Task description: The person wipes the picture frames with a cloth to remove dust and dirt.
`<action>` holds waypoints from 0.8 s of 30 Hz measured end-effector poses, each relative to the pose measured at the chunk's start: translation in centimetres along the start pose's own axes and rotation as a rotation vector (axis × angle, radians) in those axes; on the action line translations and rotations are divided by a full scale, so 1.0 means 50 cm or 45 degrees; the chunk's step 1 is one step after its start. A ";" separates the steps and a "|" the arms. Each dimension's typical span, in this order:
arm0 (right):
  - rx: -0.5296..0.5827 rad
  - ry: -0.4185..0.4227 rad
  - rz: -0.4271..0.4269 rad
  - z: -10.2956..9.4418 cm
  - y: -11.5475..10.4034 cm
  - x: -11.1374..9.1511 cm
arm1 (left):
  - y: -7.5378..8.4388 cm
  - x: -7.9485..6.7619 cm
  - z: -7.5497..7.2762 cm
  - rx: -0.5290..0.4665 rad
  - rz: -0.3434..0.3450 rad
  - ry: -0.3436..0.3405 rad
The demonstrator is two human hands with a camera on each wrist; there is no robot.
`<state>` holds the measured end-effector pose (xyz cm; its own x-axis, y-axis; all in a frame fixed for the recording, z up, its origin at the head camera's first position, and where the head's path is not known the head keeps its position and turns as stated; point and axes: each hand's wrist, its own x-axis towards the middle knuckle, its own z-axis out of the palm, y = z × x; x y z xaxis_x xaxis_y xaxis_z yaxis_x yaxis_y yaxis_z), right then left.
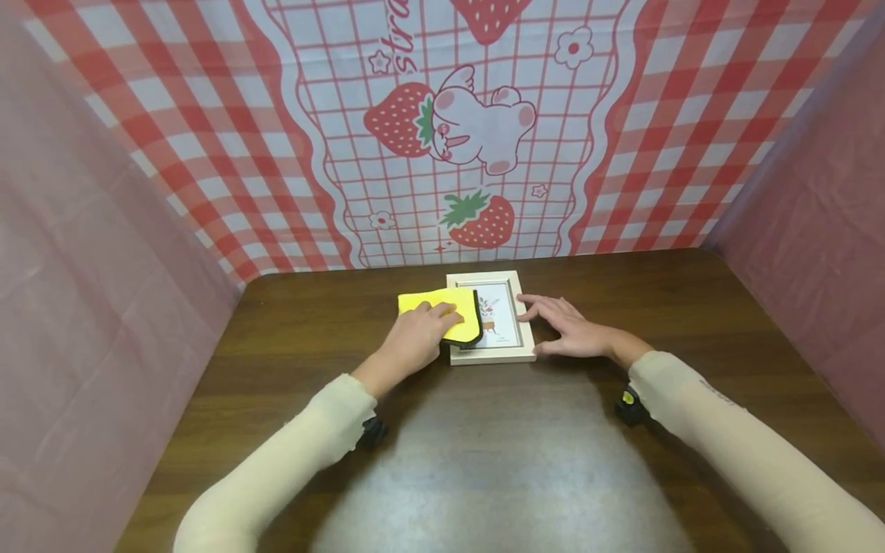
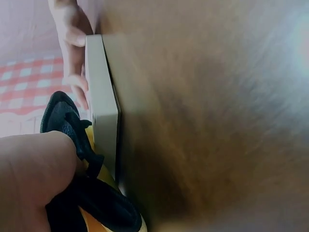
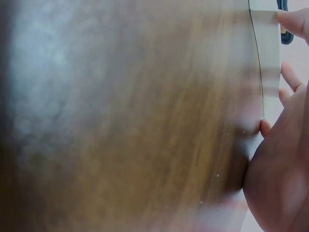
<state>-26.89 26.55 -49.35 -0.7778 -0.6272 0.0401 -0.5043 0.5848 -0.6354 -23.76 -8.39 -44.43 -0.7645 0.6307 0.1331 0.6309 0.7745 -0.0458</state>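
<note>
A picture frame (image 1: pixel 492 355) with a pale border lies on the table in the head view, a plant drawing visible inside it. Over its left part is a folded yellow cloth (image 1: pixel 429 298) with black edging, which hides that side of the picture. My left hand (image 1: pixel 418 338) holds the cloth against the frame, fingers bent on top. In the left wrist view, the dark edging (image 2: pixel 108 205) bunches beside the thumb. My right hand (image 1: pixel 574 330) touches the frame's right side with spread fingers, its thumb by the near right corner. The right wrist view shows fingertips along the frame's side (image 3: pixel 268 58).
The brown wooden table (image 1: pixel 498 453) reflects light in front of the frame. Behind it hangs a red-and-white checked cloth (image 1: pixel 221 146) with strawberries. Pink drapes (image 1: pixel 76 307) stand at both sides. Each wrist carries a small black device (image 1: pixel 629 407).
</note>
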 end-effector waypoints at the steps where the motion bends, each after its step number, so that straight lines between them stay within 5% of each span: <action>1: -0.001 0.003 -0.009 0.001 0.004 0.000 | -0.006 -0.004 0.015 0.001 0.020 0.027; 16: 0.036 -0.004 -0.028 -0.004 -0.020 -0.004 | 0.058 -0.088 -0.011 0.055 0.050 0.094; 24: 0.018 -0.022 0.019 -0.009 -0.027 -0.002 | 0.065 -0.101 -0.008 0.080 0.072 0.119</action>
<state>-26.30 26.06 -48.17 -0.7784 -0.6276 0.0171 -0.4874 0.5868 -0.6466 -17.82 -9.08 -44.86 -0.7101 0.6687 0.2204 0.6611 0.7410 -0.1177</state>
